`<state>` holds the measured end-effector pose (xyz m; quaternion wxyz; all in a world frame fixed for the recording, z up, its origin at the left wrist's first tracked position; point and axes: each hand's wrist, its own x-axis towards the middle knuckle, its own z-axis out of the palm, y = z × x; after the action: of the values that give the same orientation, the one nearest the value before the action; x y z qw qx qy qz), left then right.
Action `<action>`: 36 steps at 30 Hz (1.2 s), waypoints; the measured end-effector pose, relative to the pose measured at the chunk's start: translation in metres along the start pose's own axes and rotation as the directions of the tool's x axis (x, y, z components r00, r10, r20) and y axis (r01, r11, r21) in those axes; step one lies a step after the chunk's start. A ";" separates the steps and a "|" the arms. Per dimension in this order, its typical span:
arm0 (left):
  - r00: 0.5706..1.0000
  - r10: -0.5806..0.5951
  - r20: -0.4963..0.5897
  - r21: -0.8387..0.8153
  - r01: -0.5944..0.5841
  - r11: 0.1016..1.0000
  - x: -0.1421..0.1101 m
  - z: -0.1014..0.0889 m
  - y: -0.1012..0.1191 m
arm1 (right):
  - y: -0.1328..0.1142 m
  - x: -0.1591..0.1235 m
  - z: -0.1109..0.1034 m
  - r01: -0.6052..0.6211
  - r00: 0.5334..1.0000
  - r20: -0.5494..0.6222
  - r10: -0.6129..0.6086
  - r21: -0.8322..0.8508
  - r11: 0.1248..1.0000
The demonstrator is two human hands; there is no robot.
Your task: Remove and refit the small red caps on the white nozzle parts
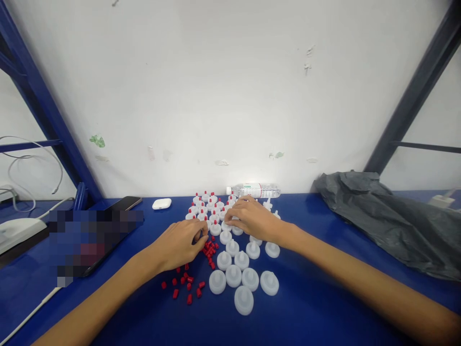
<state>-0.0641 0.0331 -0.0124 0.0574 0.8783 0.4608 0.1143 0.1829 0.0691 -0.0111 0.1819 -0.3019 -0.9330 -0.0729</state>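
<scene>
My left hand (184, 242) hovers over the small red caps (209, 250), its fingers curled and its thumb bent in toward them. Whatever the fingertips hold is hidden. My right hand (250, 217) reaches in among the white round lids with nozzles (233, 275), fingers bent down and close together around one of them; the grip itself is too small to make out. Beyond the hands, a group of white lids carries red caps on the nozzles (215, 228). Nearer to me, several lids have bare nozzles, and loose red caps (189, 299) lie scattered to their left.
A clear plastic bottle (255, 190) lies on its side against the wall. A white earphone case (162, 203) and a dark phone (126, 203) are at the left. Grey plastic sheeting (382, 223) covers the right side of the blue table (309, 307). A white cable (32, 312) runs along the left.
</scene>
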 end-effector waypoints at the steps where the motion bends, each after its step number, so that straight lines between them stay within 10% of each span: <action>1: 1.000 0.000 0.000 0.001 0.000 1.000 0.000 0.000 0.000 | 0.000 0.000 0.000 0.001 1.000 -0.002 -0.001 -0.003 1.000; 15: 0.990 -0.058 -0.125 0.009 0.059 0.998 0.002 -0.006 0.002 | -0.003 0.000 0.011 -0.161 0.976 0.169 0.140 0.121 0.980; 22: 0.959 -0.065 -0.278 -0.101 0.038 0.994 0.000 -0.010 0.007 | -0.010 0.007 -0.010 0.014 0.990 -0.141 -0.006 0.061 0.998; 36: 0.962 0.124 -0.244 0.108 -0.101 0.989 -0.006 -0.012 0.010 | -0.035 0.010 -0.008 0.196 0.955 -0.245 -0.166 0.102 0.975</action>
<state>-0.0623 0.0229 0.0000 -0.0493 0.8833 0.4186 0.2054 0.1571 0.0442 -0.0012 0.3022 -0.1923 -0.9313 -0.0658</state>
